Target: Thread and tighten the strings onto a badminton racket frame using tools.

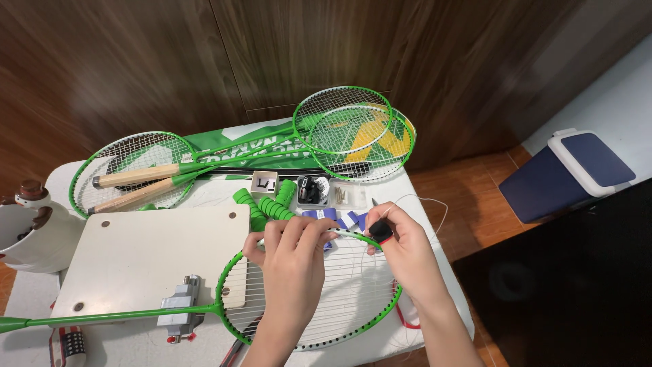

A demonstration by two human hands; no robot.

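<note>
Two hands on racket (319,299): left hand (292,261) pinching frame top, right hand (401,248) gripping awl (379,230) w/ string; best keep frame steady, string taut.

Glossy green racket frame (234,268), matt pale board (142,261), dark wood-grain wall (272,54).
</note>
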